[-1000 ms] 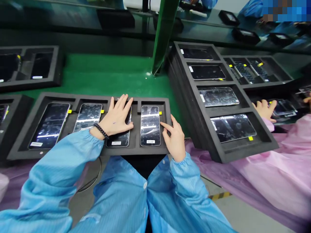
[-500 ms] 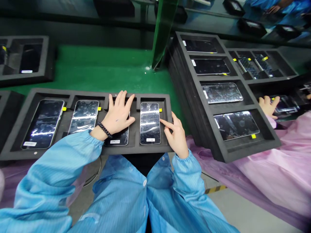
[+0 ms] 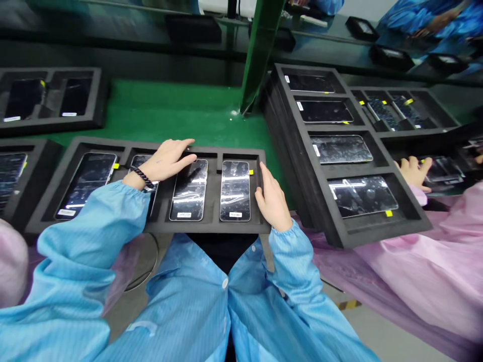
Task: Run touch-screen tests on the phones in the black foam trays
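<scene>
A black foam tray (image 3: 214, 227) lies in front of me with several phones in its compartments, each screen facing up. My left hand (image 3: 164, 161) reaches across the tray with fingers stretched out, partly covering the second phone (image 3: 153, 198) from the left. Its fingertips are near the top of the third phone (image 3: 188, 193). At the right end of the tray, my right hand (image 3: 273, 198) rests against the side wall, fingers extended and thumb apart. Beside it lies the rightmost phone (image 3: 235, 188), with a yellow tab. The leftmost phone (image 3: 88, 181) is near my left sleeve.
A tall stack of foam trays (image 3: 337, 201) with phones stands to the right. Another phone tray (image 3: 100, 108) sits at back left, with one (image 3: 41, 161) nearer. A green post (image 3: 260, 55) rises behind. A co-worker's hand (image 3: 413, 173) is at far right.
My left hand has moved left, off the third phone, which now shows. My right index finger has left the rightmost phone's edge, and that hand now lies along the tray's side.
</scene>
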Demonstrator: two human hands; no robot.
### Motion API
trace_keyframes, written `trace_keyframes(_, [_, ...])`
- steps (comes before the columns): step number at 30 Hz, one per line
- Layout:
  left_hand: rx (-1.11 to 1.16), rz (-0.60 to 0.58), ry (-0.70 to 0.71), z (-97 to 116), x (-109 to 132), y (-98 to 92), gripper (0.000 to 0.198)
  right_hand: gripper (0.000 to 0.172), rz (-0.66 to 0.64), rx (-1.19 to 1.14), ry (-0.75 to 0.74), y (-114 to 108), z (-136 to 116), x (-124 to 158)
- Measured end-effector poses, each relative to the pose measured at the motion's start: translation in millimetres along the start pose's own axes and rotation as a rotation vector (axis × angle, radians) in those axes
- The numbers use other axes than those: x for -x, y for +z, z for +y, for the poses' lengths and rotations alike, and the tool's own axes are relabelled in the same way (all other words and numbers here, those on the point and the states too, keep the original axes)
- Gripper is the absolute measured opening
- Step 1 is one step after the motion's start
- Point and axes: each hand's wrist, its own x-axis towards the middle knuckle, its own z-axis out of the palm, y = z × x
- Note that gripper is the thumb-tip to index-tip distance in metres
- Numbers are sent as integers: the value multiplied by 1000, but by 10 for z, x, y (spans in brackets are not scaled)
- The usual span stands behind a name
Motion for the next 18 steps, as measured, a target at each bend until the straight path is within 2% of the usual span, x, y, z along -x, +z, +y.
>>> trace_keyframes(4, [-3,-25,89,77,156,50,92,73,-9,-25,-18,-43,71,223])
trace_keyframes(10, [-30,-79,202,253,457,122,122,74,21,6,-50,-202,120,568])
trace_keyframes(12, [-45,-97,244,235,491,136,131,63,23,51,-150,-247,96,582])
trace_keyframes(15, [-64,-111,287,173,499,157,138,34,-66,67,-344,-279,65,544])
trace_keyframes(17, [-68,-104,291,150,483,165,137,22,-116,54,-360,-278,58,504])
trace_keyframes(18, [-61,-96,283,154,470,163,131,23,-126,55,-326,-274,58,482])
